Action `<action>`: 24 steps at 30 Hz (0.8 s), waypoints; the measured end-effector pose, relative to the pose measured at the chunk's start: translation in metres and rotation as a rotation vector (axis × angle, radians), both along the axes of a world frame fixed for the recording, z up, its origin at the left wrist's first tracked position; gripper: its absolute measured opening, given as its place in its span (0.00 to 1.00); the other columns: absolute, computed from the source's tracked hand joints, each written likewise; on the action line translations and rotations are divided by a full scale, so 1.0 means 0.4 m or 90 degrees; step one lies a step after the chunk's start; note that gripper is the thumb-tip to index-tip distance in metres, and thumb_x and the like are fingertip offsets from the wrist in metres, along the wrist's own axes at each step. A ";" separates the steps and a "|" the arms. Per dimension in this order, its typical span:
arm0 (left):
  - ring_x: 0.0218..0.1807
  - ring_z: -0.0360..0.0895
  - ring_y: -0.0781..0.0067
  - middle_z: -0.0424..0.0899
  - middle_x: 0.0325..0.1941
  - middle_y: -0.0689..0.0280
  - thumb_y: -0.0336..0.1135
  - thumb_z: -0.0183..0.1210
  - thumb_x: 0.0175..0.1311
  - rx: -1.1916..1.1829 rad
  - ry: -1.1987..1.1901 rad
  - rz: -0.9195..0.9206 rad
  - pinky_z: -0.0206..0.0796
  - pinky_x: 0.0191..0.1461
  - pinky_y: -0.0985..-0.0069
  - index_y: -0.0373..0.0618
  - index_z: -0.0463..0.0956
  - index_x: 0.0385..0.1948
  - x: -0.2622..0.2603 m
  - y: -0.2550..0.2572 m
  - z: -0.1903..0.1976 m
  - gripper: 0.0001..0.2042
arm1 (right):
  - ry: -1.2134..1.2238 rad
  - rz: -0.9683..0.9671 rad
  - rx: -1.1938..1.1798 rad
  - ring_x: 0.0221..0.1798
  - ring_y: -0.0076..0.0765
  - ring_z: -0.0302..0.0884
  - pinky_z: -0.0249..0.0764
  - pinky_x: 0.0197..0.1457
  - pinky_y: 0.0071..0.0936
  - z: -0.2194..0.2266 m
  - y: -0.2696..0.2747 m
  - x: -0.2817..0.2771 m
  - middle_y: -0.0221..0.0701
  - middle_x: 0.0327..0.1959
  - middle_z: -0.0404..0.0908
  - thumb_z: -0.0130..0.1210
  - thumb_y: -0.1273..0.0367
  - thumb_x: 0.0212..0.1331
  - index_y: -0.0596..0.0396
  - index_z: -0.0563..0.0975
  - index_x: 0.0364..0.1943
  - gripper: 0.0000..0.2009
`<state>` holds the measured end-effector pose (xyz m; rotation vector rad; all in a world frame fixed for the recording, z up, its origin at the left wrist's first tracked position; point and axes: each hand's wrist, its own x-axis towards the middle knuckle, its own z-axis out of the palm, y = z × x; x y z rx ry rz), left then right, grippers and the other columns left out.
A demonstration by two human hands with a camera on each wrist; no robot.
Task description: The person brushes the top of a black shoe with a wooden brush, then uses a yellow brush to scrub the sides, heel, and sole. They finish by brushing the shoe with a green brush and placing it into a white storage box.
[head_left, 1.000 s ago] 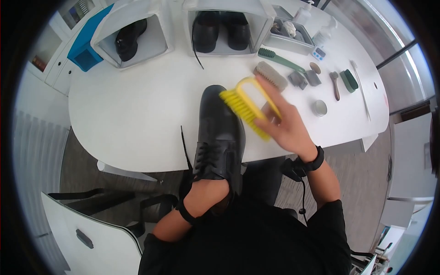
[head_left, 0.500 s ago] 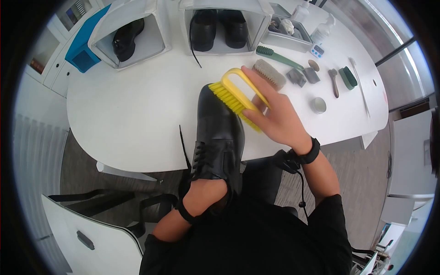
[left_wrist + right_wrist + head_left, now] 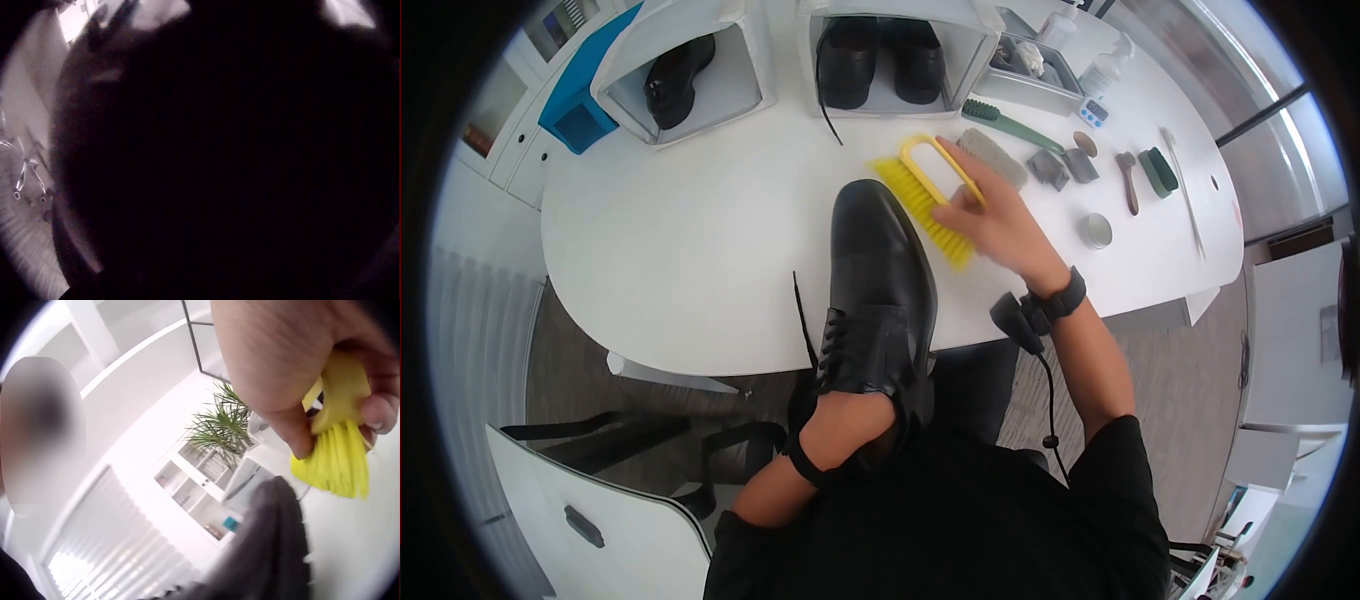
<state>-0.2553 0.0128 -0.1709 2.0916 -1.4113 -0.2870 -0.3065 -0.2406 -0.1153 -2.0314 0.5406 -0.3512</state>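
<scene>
A black lace-up shoe (image 3: 880, 260) points its toe away from me over the table's front edge. My left hand (image 3: 852, 420) reaches into its opening, and the shoe hides the fingers. In the left wrist view nearly everything is dark. My right hand (image 3: 1005, 220) grips a yellow scrub brush (image 3: 945, 172) by its looped handle. Its bristles face the shoe, just right of the toe cap. The right wrist view shows the thumb and fingertips around the yellow handle, above the bristles (image 3: 337, 459), with the dark shoe (image 3: 269, 537) below.
Two open white boxes hold a single black shoe (image 3: 678, 85) and a pair of shoes (image 3: 847, 65). At the right lie a grey-bristled brush (image 3: 992, 158), a long green brush (image 3: 1015, 127), a round tin (image 3: 1096, 231) and a small green brush (image 3: 1159, 173). A metal tray (image 3: 1035, 85) stands behind.
The yellow brush swept left across the shoe's toe, then moved back right and away from me, off the toe. The left hand and the shoe have stayed nearly still.
</scene>
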 end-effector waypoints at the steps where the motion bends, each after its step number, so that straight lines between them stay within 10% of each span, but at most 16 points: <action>1: 0.64 0.73 0.39 0.78 0.61 0.45 0.50 0.57 0.69 0.011 -0.005 0.006 0.62 0.71 0.49 0.39 0.75 0.59 0.002 0.001 0.002 0.25 | 0.015 -0.002 -0.063 0.30 0.18 0.69 0.68 0.38 0.19 -0.004 -0.007 0.010 0.23 0.26 0.72 0.63 0.75 0.61 0.50 0.61 0.78 0.39; 8: 0.72 0.65 0.40 0.71 0.69 0.45 0.52 0.56 0.69 0.014 0.045 -0.033 0.56 0.76 0.51 0.42 0.68 0.68 0.004 0.026 -0.072 0.31 | -0.072 -0.001 0.165 0.22 0.17 0.67 0.65 0.22 0.21 0.053 0.002 -0.028 0.23 0.25 0.75 0.62 0.71 0.64 0.48 0.59 0.79 0.38; 11: 0.73 0.65 0.40 0.70 0.70 0.45 0.52 0.56 0.69 0.059 0.062 -0.037 0.55 0.77 0.51 0.43 0.67 0.69 0.005 0.021 -0.064 0.31 | 0.047 0.002 0.080 0.22 0.17 0.67 0.65 0.23 0.20 0.019 0.008 -0.030 0.23 0.24 0.74 0.62 0.71 0.65 0.48 0.60 0.79 0.37; 12: 0.72 0.65 0.40 0.70 0.70 0.45 0.52 0.56 0.69 0.081 0.062 -0.030 0.56 0.77 0.51 0.43 0.67 0.69 0.007 0.021 -0.063 0.31 | -0.010 0.002 -0.188 0.24 0.17 0.68 0.66 0.23 0.20 -0.052 -0.021 -0.037 0.23 0.25 0.74 0.62 0.72 0.65 0.47 0.61 0.78 0.37; 18: 0.70 0.67 0.40 0.71 0.69 0.46 0.51 0.57 0.68 0.063 0.101 -0.041 0.58 0.75 0.51 0.44 0.68 0.68 0.007 0.019 -0.030 0.30 | 0.006 0.004 0.150 0.29 0.17 0.69 0.70 0.33 0.20 0.076 0.055 -0.068 0.22 0.29 0.73 0.62 0.76 0.64 0.43 0.59 0.80 0.40; 24: 0.67 0.70 0.41 0.74 0.66 0.47 0.50 0.57 0.68 -0.003 0.042 -0.064 0.61 0.72 0.51 0.46 0.70 0.66 0.010 0.022 -0.041 0.28 | -0.033 -0.018 -0.009 0.29 0.19 0.68 0.72 0.34 0.20 0.009 0.038 -0.076 0.22 0.28 0.73 0.62 0.77 0.63 0.41 0.58 0.80 0.41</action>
